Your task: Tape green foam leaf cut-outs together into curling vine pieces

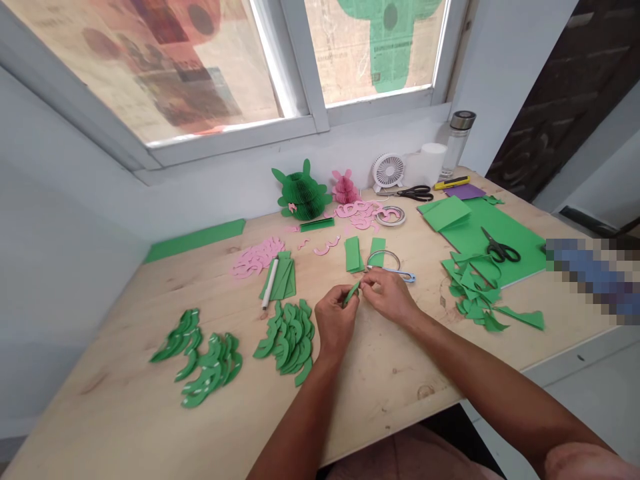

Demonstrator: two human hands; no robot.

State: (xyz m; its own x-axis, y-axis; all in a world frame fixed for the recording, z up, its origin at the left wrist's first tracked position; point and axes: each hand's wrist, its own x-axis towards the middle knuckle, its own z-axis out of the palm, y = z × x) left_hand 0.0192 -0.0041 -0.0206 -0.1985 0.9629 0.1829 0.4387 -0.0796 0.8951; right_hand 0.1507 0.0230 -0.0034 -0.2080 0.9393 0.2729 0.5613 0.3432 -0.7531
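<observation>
My left hand (pixel 337 320) is closed around a small green paper piece (pixel 353 291) above the middle of the table. At the upper end of that piece, the fingertips of my right hand (pixel 390 295) are pinched together. Just beyond my right hand lie a roll of tape (pixel 384 253) and a light blue cutter (pixel 407 276). Folded green paper strips (pixel 353 254) lie beyond my left hand. To its left is a heap of curved green cutouts (pixel 290 340), with more curved cutouts bearing whitish strips (pixel 215 367) farther left.
Right: black scissors (pixel 500 248) on green sheets (pixel 525 250), near green scraps (pixel 475 290). Back: green honeycomb paper figure (pixel 301 193), pink one (pixel 345 188), white fan (pixel 389 172), glass bottle (pixel 454 147). Left: a white pen-like stick (pixel 271 283) and pink cutouts (pixel 257 257).
</observation>
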